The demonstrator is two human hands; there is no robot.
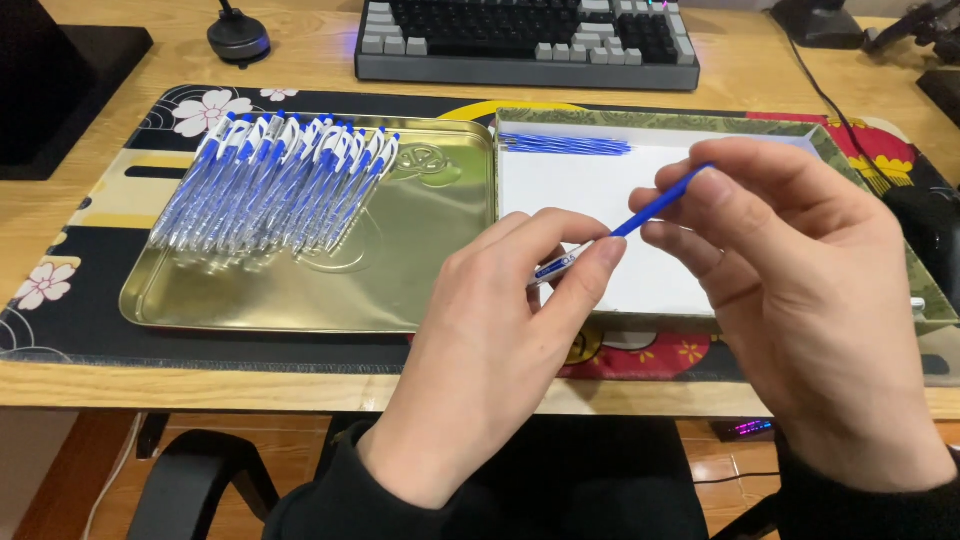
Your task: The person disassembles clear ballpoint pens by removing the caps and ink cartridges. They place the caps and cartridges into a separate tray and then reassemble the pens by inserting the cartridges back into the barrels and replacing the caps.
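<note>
My left hand [500,320] pinches the clear barrel of a pen [560,265] between thumb and fingers. My right hand [800,290] grips a thin blue refill [655,207] whose lower end meets that barrel. Both hands hover over the near left part of a white-lined box [600,180]. A small bundle of blue refills [565,145] lies at the box's far left corner. Left of the box, a gold metal tray [300,290] carries several blue-and-white pens [280,180] laid side by side.
A dark patterned desk mat [90,300] lies under tray and box on a wooden desk. A keyboard [525,40] sits at the back, a round black base [238,38] to its left, cables at the far right. A black chair shows below the desk edge.
</note>
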